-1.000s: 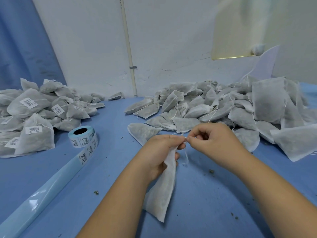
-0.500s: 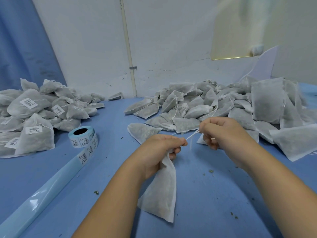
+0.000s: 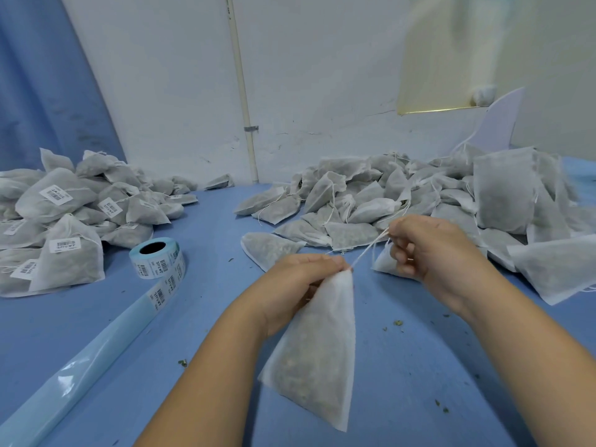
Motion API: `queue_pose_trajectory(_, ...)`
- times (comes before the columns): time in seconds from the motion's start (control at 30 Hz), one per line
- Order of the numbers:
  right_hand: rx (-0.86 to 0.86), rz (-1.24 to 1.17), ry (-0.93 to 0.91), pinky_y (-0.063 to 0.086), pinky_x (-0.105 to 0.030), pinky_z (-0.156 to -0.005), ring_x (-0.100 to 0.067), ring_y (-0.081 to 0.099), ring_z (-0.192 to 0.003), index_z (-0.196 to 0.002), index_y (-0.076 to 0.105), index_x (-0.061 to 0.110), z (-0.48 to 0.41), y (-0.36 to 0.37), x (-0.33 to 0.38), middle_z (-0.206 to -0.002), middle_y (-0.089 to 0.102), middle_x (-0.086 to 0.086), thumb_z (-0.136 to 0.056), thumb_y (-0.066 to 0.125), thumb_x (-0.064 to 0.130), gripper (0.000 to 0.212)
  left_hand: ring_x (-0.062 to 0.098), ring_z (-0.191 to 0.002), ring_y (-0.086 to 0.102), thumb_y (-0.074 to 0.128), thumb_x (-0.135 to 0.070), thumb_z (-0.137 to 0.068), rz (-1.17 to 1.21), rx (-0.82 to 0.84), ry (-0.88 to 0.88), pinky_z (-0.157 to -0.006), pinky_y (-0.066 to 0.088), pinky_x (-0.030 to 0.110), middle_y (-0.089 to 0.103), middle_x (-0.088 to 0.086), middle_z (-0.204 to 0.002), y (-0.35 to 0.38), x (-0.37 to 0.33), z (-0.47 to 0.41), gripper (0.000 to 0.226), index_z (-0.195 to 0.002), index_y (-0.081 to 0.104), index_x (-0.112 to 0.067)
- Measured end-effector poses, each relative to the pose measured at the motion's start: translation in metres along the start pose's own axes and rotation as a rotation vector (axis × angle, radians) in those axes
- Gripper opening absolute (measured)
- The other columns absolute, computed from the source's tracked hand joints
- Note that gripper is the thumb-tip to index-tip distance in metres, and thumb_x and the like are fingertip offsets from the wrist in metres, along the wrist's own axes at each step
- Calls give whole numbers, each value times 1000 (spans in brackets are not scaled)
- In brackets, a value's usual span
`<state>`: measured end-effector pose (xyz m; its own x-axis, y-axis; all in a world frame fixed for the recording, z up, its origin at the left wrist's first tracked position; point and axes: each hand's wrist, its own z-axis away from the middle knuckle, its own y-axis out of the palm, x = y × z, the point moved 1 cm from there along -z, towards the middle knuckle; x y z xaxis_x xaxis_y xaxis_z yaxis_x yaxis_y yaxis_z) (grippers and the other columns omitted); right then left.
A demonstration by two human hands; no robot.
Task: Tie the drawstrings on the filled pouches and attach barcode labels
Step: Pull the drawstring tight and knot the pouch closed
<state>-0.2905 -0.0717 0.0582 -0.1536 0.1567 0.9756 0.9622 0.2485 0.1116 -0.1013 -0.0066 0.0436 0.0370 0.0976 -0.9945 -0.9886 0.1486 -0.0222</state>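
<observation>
A white mesh pouch [image 3: 317,356] filled with dried herbs hangs from my left hand [image 3: 298,285], which grips its gathered neck above the blue table [image 3: 209,317]. My right hand [image 3: 432,253] pinches the white drawstring [image 3: 369,250] and holds it taut, up and to the right of the neck. A roll of barcode labels [image 3: 158,258] stands left of my hands, its blue backing strip [image 3: 80,372] trailing toward the near left edge.
A heap of unlabelled filled pouches [image 3: 419,201] covers the back right of the table, just behind my right hand. A pile of labelled pouches [image 3: 64,221] lies at the left. White wall and a pipe [image 3: 242,91] stand behind. Herb crumbs dot the cloth.
My right hand has drawn the string away from the pouch neck, up and to the right, pulling it tight. The pouch mouth has closed and the pouch has swung slightly right.
</observation>
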Motion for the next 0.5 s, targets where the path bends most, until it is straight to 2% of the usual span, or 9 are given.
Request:
queue_pose_trajectory(0.07,-72,-47,7,32,-22,-39,-13,41,-50,-52,57,21,-1,-4,2,-56,44,2,-63,64,21,14,20,-86,54,66,-40,-79,-59,63,-40,-75,44,28,63,4,-90,-1,3,1,25,-90,75,-19)
queue_pose_trajectory(0.23,-157,-58,-9,32,-23,-41,-13,39,-52,-45,58,23,-1,-8,6,-52,45,3,-64,63,22,19,20,-86,64,73,-35,-76,-171,146,-102,-87,50,33,71,2,-88,-4,6,2,13,-79,77,-22)
queue_pose_trajectory(0.37,-126,-31,-62,33,-25,-46,-14,39,-52,-50,61,24,3,-4,10,-51,43,6,-66,63,23,16,20,-78,63,72,-36,-72,-253,11,-84,-79,48,32,70,3,-80,1,8,-2,15,-67,71,-22)
queue_pose_trajectory(0.5,-46,67,-129,35,-25,-49,-14,40,-52,-60,65,24,11,4,13,-53,47,2,-68,65,26,9,22,-78,61,63,-41,-70,-218,-167,-43,-76,44,36,67,4,-80,9,8,-6,18,-69,64,-23)
